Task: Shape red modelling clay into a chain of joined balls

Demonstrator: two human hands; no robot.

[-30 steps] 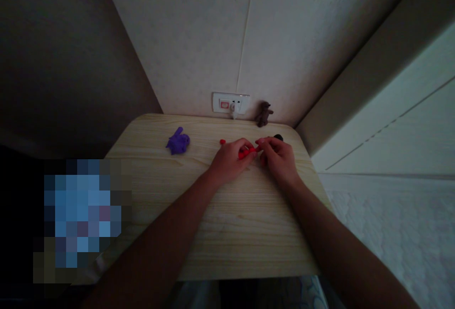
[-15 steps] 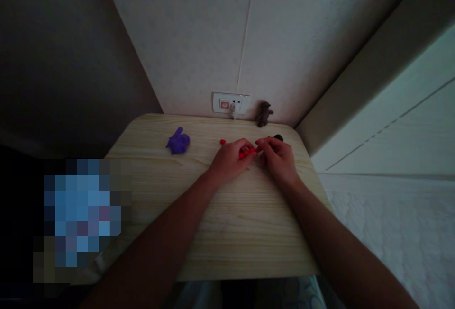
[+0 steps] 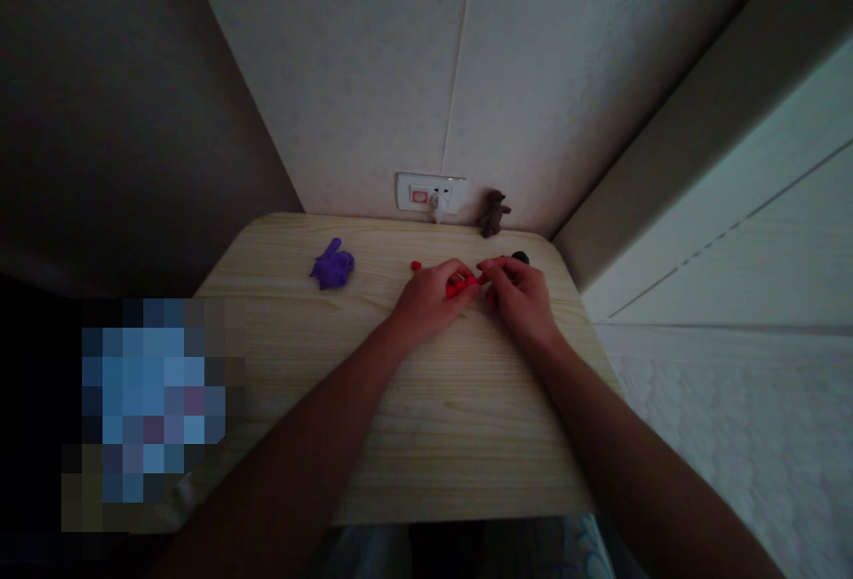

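My left hand (image 3: 432, 297) rests low over the wooden table, its fingers curled around a lumpy piece of red modelling clay (image 3: 457, 288). Close on the right, my right hand (image 3: 523, 295) has its thumb and fingers pinched together at the right end of that clay. Whether a bit of clay sits between those fingertips cannot be made out. A small red bit (image 3: 416, 265) lies on the tabletop just beyond my left hand. Behind my right hand a dark round thing (image 3: 521, 257) is partly hidden.
A purple clay-like figure (image 3: 331, 265) lies on the table (image 3: 413, 437) at the left. At the back right, a brown figure (image 3: 493, 213) stands against the wall near a socket (image 3: 430, 194) with a plug in it. A blurred-out patch (image 3: 153, 392) covers the left edge.
The whole view has shifted very slightly. Both hands keep the same place and pose at the red clay.
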